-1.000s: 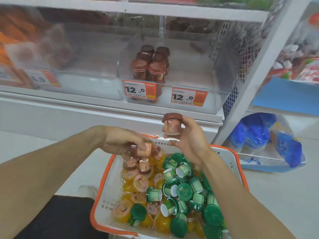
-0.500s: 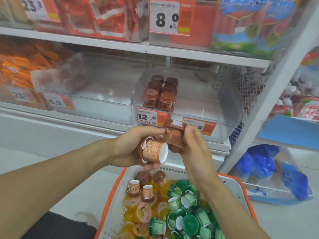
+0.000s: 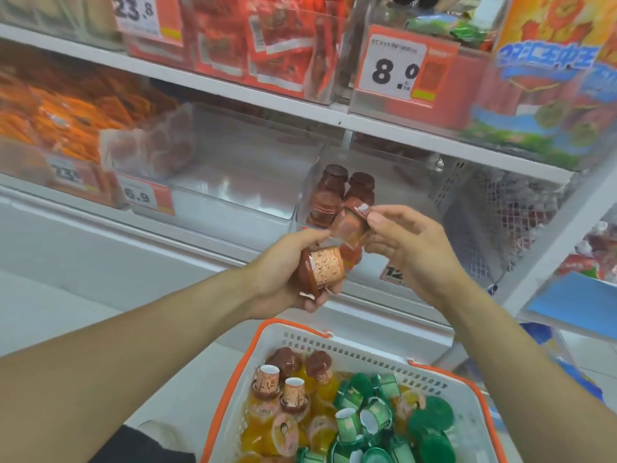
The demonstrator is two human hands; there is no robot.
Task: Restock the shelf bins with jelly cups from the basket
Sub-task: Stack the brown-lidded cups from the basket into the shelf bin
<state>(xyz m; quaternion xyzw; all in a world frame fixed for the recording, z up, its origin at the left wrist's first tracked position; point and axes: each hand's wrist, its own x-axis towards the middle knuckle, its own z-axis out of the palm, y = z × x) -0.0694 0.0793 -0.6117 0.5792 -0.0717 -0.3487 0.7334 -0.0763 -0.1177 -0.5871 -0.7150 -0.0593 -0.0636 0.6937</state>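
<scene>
My left hand (image 3: 287, 272) grips a brown jelly cup (image 3: 323, 269) lying on its side, just in front of the shelf edge. My right hand (image 3: 405, 243) pinches a second brown jelly cup (image 3: 350, 223), tilted, at the mouth of the clear shelf bin (image 3: 400, 195). Several brown cups (image 3: 340, 192) stand stacked in that bin's left part. Below, the white basket with an orange rim (image 3: 240, 369) holds brown, orange and green jelly cups (image 3: 367, 412).
A second clear bin (image 3: 233, 182) to the left is nearly bare, with a 6.9 price tag (image 3: 143, 195). Orange packets fill the bin at far left. The shelf above carries red packets and an 8.0 tag (image 3: 394, 71). A white upright post (image 3: 547, 242) stands at right.
Both hands have risen from the basket to the shelf bin, each carrying a brown cup. The right hand's cup now tips toward the bin opening. The view has tilted upward.
</scene>
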